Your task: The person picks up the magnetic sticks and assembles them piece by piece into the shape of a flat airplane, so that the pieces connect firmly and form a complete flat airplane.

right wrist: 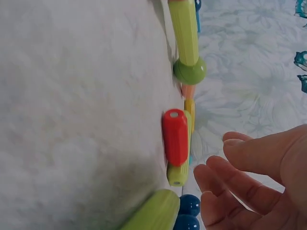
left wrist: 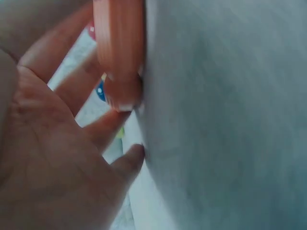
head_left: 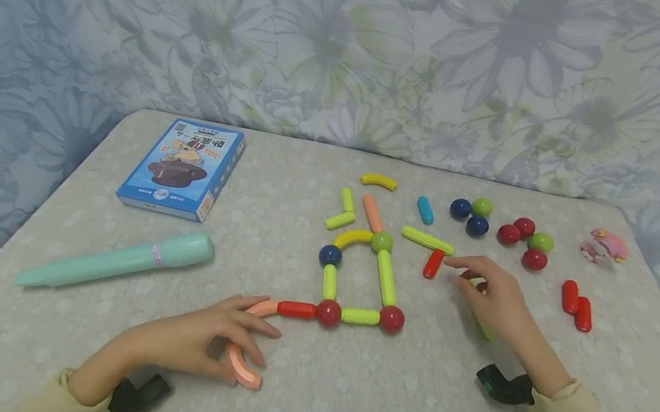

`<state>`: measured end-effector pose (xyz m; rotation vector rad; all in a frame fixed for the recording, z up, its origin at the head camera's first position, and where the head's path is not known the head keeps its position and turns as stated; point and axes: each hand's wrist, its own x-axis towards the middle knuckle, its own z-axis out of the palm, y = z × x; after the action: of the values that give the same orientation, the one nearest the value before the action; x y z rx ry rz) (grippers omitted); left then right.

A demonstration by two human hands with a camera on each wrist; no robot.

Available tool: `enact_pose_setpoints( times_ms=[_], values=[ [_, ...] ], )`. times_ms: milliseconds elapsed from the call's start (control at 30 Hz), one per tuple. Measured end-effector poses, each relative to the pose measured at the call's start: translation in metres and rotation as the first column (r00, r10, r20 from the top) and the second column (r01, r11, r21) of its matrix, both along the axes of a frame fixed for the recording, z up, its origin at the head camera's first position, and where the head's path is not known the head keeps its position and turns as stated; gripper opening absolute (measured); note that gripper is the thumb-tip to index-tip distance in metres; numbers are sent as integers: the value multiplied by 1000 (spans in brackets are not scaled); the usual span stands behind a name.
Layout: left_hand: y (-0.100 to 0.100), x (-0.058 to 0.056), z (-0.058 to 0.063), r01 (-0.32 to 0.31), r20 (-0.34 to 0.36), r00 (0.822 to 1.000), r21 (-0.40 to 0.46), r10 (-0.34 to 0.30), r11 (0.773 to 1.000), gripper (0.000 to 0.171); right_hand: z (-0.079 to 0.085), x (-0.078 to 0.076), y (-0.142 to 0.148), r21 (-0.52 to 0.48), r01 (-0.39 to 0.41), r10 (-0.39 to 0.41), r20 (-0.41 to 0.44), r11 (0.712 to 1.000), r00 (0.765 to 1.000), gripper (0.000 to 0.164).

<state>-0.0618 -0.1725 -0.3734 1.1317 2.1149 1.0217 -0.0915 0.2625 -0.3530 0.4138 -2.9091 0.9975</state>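
In the head view my left hand [head_left: 193,340] lies at the table's front, fingers and thumb holding curved peach rods [head_left: 240,367]. The left wrist view shows the peach rods [left wrist: 120,43] between thumb and fingers. A red rod [head_left: 297,310] runs from their upper end to a red ball [head_left: 329,313] in a closed frame of green rods [head_left: 386,278], a yellow curved rod [head_left: 354,237] and balls. My right hand [head_left: 495,301] hovers with loosely bent, empty fingers by a short red rod [head_left: 433,264]. Below its palm lies a green rod [right wrist: 154,212], partly hidden in the head view.
At the back right are blue balls [head_left: 460,209], red balls [head_left: 508,234] and a pink figurine [head_left: 608,245]. Two red rods [head_left: 569,297] lie right of the right hand. On the left are a blue box [head_left: 180,169] and a mint-green pen-shaped case [head_left: 117,262].
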Motion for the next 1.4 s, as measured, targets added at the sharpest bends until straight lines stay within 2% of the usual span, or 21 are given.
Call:
enact_pose_setpoints(
  times_ms=[100,267,333,533,633,733,800,933,1033,1133,1200,1300,1400],
  values=[
    [2,2,-3,-25,-10,1000,12,26,1000,27,-2,-7,1,42,-6,7,-26,999,1000,34],
    [5,4,-4,-66,18,998,13,66,998,25,-6,-15,-3,99,-78,71,73,992,995,37],
    [6,5,-5,-81,39,996,5,81,997,24,-9,-18,-6,143,-119,107,86,983,991,38],
    [9,8,-9,-81,44,996,-6,81,997,26,-14,-27,-16,353,-136,158,-35,926,987,36],
    [11,11,-12,-85,28,996,5,85,996,24,-15,-29,-20,414,-132,176,-69,901,982,30],
    [13,13,-14,-94,14,996,16,93,995,21,-15,-27,-21,424,-125,170,-71,897,983,23],
    [14,14,-14,-101,12,995,19,100,995,21,-12,-21,-22,401,-113,146,-54,909,988,22],
    [15,15,-13,-120,28,992,35,119,992,23,0,0,-30,251,-103,111,-18,962,994,25],
    [17,13,-10,-142,40,989,38,140,989,25,6,21,-45,141,-152,158,-36,978,987,27],
    [19,11,-8,-153,39,988,25,152,988,26,6,42,-67,100,-238,241,-26,966,970,27],
    [20,9,-8,-156,35,987,15,155,988,26,3,53,-84,89,-302,301,28,949,953,26],
    [21,8,-8,-150,21,988,20,150,988,26,-4,65,-109,74,-400,390,123,913,913,23],
    [20,9,-9,-142,13,990,47,141,989,23,-12,71,-130,55,-483,471,149,874,869,20]
  ],
)
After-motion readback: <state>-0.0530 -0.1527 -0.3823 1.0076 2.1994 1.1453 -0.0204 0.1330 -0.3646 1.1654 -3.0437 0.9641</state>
